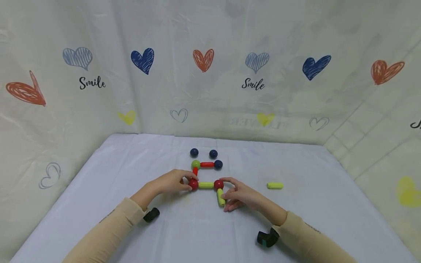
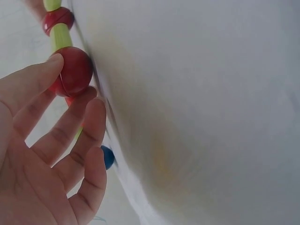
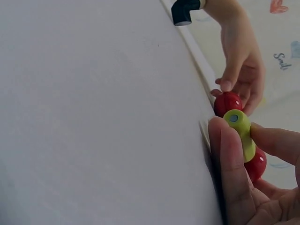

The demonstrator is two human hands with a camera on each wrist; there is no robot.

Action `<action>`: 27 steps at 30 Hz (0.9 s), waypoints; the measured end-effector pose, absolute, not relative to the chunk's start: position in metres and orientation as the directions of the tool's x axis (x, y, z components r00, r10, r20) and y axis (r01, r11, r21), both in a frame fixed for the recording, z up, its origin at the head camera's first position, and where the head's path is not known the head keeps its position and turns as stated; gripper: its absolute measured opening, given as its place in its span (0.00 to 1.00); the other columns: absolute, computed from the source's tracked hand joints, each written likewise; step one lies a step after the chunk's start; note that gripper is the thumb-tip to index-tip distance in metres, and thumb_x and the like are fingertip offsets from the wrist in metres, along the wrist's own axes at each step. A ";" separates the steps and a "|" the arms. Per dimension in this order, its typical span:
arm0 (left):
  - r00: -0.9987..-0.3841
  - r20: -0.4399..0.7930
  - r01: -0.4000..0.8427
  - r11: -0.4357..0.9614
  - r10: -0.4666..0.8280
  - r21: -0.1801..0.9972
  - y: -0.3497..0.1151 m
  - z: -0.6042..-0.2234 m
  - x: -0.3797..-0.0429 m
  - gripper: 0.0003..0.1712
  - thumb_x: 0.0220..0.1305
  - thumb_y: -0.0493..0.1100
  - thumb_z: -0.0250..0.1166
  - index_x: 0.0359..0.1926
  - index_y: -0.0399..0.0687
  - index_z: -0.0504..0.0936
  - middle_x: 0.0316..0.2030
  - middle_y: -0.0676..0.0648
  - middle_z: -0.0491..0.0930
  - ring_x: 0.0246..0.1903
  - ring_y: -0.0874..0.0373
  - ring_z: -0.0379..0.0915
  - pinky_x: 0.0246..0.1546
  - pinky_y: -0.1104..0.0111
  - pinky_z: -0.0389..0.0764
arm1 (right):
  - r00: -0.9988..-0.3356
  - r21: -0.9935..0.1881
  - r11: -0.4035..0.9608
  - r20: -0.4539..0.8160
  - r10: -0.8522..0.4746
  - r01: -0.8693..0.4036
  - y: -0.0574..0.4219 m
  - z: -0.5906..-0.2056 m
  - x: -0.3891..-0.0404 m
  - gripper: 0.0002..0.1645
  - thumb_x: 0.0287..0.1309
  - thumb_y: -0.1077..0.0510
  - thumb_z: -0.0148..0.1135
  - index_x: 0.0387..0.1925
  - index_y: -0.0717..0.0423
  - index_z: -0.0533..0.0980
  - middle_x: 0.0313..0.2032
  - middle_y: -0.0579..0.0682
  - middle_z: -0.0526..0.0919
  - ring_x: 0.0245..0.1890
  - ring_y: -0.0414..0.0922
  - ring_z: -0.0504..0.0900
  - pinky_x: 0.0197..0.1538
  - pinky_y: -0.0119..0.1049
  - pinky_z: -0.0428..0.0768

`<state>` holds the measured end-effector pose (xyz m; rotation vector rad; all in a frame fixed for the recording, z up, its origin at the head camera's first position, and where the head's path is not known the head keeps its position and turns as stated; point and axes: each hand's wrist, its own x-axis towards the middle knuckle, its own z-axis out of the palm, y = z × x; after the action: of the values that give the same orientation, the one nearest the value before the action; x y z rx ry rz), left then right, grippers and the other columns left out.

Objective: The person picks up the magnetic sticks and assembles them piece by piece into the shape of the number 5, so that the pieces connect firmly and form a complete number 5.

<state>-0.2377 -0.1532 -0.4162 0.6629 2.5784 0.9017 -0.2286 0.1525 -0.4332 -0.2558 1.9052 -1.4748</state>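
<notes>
My left hand (image 1: pixel 177 180) grips a red ball (image 1: pixel 193 185) between thumb and fingers, at the near left corner of a joined chain. From that ball a yellow-green rod (image 1: pixel 206 185) runs right to a second red ball (image 1: pixel 218 185). My right hand (image 1: pixel 242 196) pinches another yellow-green rod (image 3: pixel 240 133), which points toward me from the second ball. A grey disc shows in its free end in the right wrist view. Behind the left ball, a short red rod (image 1: pixel 195 171) leads to a green ball (image 1: pixel 196 164), then a red rod (image 1: pixel 207 164) and a dark blue ball (image 1: pixel 218 164).
Two loose dark blue balls, one on the left (image 1: pixel 194 152) and one on the right (image 1: pixel 213 153), lie behind the chain. A loose yellow-green rod (image 1: pixel 275 185) lies to the right on the white cloth (image 1: pixel 204 233). A printed curtain (image 1: pixel 210 98) hangs behind the table.
</notes>
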 end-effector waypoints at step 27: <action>-0.952 0.044 0.240 0.655 0.302 0.717 -0.169 -0.408 -0.297 0.19 0.73 0.42 0.64 0.61 0.43 0.81 0.50 0.42 0.83 0.48 0.45 0.77 0.48 0.56 0.80 | -0.716 -0.909 0.323 -0.410 -0.565 0.264 0.154 -0.435 -0.232 0.44 0.68 0.59 0.66 0.78 0.55 0.54 0.35 0.55 0.86 0.28 0.46 0.88 0.35 0.33 0.85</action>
<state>-0.2974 -0.1692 -0.4085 0.4570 2.7849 1.1888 -0.2323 0.1539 -0.4347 -0.2658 1.8753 -1.4741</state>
